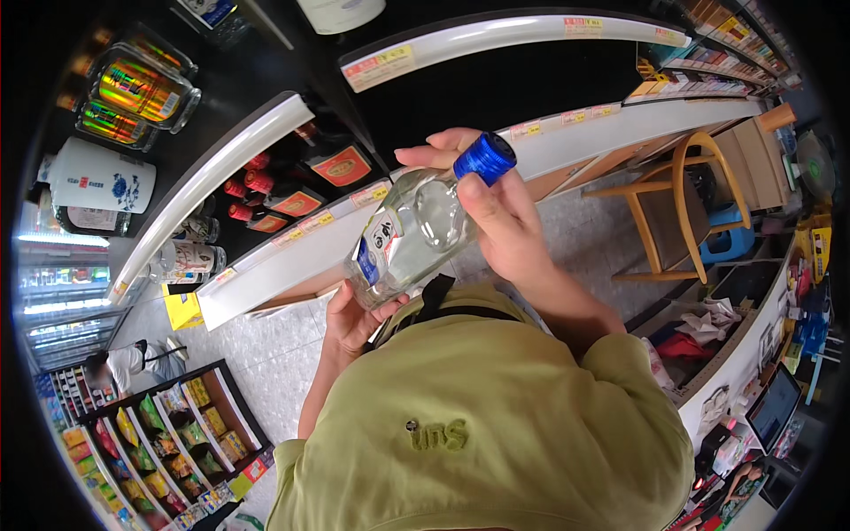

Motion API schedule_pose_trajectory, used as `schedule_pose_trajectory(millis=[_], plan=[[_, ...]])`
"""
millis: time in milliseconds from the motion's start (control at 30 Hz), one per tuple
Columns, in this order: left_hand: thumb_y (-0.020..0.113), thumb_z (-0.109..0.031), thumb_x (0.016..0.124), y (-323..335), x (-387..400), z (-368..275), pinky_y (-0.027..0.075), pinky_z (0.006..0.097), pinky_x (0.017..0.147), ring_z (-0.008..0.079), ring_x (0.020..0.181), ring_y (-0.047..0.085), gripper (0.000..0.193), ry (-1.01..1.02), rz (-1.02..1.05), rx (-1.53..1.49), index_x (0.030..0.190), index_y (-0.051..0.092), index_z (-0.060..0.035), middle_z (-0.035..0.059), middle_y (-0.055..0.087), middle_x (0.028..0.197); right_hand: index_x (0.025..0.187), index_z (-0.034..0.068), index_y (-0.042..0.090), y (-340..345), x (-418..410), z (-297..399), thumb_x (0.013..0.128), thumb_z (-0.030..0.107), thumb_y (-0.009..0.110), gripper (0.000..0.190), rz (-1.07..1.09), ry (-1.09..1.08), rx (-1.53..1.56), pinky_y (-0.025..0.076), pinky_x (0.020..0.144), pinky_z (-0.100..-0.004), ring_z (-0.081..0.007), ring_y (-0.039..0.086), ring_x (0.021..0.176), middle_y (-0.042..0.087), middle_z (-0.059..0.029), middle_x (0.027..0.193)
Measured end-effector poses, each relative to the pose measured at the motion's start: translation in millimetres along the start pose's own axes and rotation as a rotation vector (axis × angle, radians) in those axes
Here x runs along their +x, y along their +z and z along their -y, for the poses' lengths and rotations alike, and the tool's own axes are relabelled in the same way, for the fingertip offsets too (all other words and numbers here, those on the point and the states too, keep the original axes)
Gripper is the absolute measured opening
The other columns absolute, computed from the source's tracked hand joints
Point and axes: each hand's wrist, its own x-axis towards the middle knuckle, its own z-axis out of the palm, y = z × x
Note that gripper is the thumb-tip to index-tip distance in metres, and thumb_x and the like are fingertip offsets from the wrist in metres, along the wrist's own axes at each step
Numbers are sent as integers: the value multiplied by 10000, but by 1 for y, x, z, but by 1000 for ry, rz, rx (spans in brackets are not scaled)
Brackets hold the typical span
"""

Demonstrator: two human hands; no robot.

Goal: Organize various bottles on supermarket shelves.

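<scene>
A transparent glass bottle (435,222) with a blue cap and a white and blue label is tilted in front of my chest. My right hand (508,229) grips it at the neck, the thumb just below the cap. Under its base is my left hand (355,322), with the fingers curled around the bottom edge. Behind the bottle runs the white front edge (358,212) of a shelf with price tags. Dark bottles with red caps and orange labels (342,166) stand on that shelf, left of the bottle.
A white ceramic jar (103,176) and gold-labelled bottles (143,93) occupy the upper-left shelf. A wooden chair (664,199) stands at right, near a counter (704,385) with a monitor (773,406). Lower left are a snack rack (229,405) and a person (136,365).
</scene>
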Motion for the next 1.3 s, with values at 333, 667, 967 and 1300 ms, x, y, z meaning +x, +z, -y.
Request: schedule_pose_trajectory(millis=[333,667,967,1300], plan=[[751,-416,832,11,-2,67,613,403,880,417,1061,665,789,123,-374,288,1442,411,-47,201,608,1290,1272,26,533,-84,-42,-3,1046,318,500,371,-208,451,-113,371,1073,-352,-175,527,1233,591,-125,1335],[788,-378,768,63,44,124,500,433,1003,258,1182,601,839,232,-491,497,1422,428,5,134,602,1301,1231,38,562,-150,-54,2,1021,320,562,351,-538,648,137,513,923,-382,-210,627,1098,617,-85,1195],[827,-307,742,75,90,157,464,430,1041,264,1188,591,836,304,-487,544,1405,444,27,144,600,1283,1260,25,502,-224,-59,3,1002,317,606,403,-549,717,297,522,870,-346,-238,633,1115,596,-100,1173],[843,-143,732,92,113,188,389,360,1079,232,1203,556,735,373,-494,574,1344,484,46,134,603,1284,1238,11,556,-245,-57,17,1026,265,556,330,-626,677,373,517,905,-384,-222,651,1063,662,-102,1152]])
